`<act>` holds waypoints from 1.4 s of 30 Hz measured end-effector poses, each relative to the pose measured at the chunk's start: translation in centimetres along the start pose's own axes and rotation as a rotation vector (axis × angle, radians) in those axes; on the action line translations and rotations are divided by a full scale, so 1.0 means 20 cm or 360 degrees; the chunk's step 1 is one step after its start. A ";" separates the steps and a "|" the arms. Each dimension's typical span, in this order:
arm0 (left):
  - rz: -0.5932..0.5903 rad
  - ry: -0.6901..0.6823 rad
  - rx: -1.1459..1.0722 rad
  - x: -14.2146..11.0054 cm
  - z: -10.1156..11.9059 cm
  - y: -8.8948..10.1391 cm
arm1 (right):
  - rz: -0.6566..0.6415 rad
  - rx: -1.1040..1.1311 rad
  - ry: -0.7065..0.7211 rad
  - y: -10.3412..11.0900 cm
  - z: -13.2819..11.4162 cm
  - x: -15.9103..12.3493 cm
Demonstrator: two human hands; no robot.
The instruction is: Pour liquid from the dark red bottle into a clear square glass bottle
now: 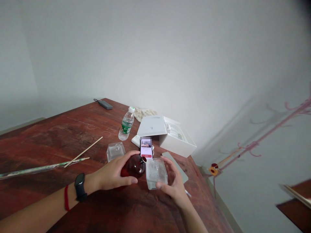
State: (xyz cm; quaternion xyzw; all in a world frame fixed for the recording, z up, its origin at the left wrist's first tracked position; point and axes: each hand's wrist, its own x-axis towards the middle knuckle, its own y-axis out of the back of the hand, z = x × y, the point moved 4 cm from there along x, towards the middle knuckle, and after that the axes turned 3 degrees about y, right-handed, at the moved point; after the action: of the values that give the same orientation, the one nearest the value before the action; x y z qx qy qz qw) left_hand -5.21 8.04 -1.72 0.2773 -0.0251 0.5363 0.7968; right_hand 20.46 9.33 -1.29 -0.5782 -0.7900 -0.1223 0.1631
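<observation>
My left hand (115, 171) is wrapped round a dark red-brown glass bottle (133, 166). The bottle is tilted, its open neck pointing right. In my right hand (175, 181) is a square clear glass container (156, 173), gripped by its right side between thumb and fingers. The bottle's mouth is close to the container's upper left edge; I cannot tell if they touch. Behind my left hand, a second clear square glass piece (116, 151) rests on the wooden table (73, 129). A lit phone (146, 149) stands just beyond the bottle.
A water bottle (126, 124) with a green label stands farther back. Right of it is an open white box (179, 144) with its lid (152, 125). Wooden sticks (84, 151) and a long wrapped packet (36, 170) lie left. A grey device (104, 104) sits at the far edge.
</observation>
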 end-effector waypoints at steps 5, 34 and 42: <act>0.0007 0.0002 0.0033 0.00 0.00 0.00 | 0.0052 0.0016 -0.0009 -0.01 0.00 0.00; 0.0005 -0.0020 0.0010 0.00 -0.01 0.00 | 0.0007 0.0028 0.0008 0.03 0.04 0.00; -0.0012 -0.0062 0.0064 0.00 -0.01 0.00 | 0.0032 -0.0035 0.0000 0.04 0.02 0.00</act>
State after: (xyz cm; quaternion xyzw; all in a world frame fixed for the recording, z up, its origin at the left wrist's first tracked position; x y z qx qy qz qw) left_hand -5.19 8.15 -1.91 0.3036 -0.0287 0.5283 0.7924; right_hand 21.25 9.79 -1.73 -0.5879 -0.7828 -0.1293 0.1580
